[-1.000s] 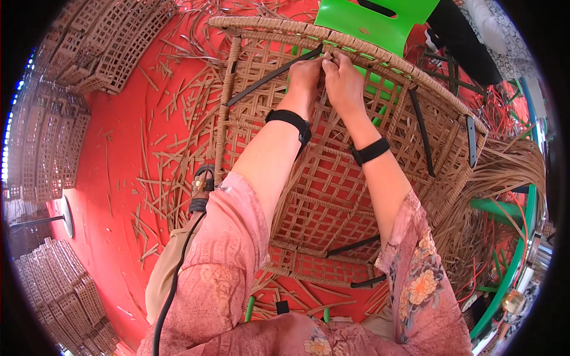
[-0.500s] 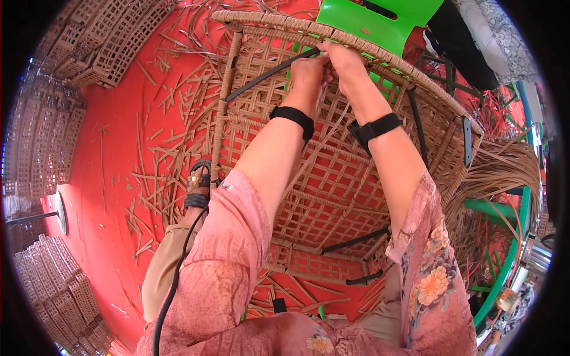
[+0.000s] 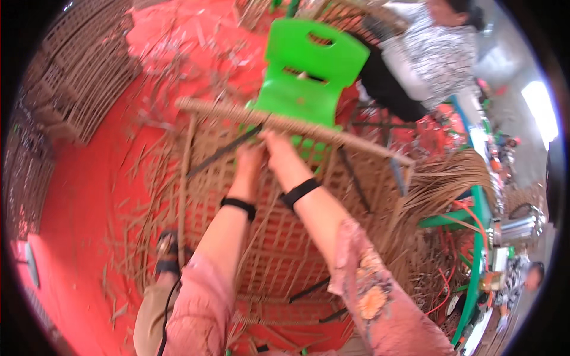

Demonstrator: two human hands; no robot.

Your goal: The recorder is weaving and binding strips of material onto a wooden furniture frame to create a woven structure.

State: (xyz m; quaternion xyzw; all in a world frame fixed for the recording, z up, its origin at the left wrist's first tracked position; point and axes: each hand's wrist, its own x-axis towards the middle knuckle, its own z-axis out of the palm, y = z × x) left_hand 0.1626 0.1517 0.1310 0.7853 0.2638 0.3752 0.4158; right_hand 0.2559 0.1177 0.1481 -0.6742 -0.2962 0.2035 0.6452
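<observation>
A large brown woven wicker basket (image 3: 221, 110) lies in front of me, its open lattice showing the red ground beneath. At the far rim, my left hand (image 3: 250, 155) has its fingers curled closed, just below a black metal bar (image 3: 224, 151) that slants across the corner. Close beside it, my right hand (image 3: 275, 146) is closed too, its fingertips by the rim near the bar's upper end. Whatever the fingers pinch is hidden and blurred. Both wrists wear black bands. A green plastic chair (image 3: 300, 98) stands directly behind the rim.
Cut wicker scraps litter the red floor (image 3: 83, 196) on the left. Stacked woven panels (image 3: 89, 71) stand at the far left. On the right, a bundle of long brown strands (image 3: 454, 175) hangs over a green frame (image 3: 477, 261). A person in a patterned top (image 3: 436, 53) is beyond the chair.
The view has tilted up and blurred, so the basket and hands appear lower and further left. More of the green chair and the person shows. My hands remain together at the rim.
</observation>
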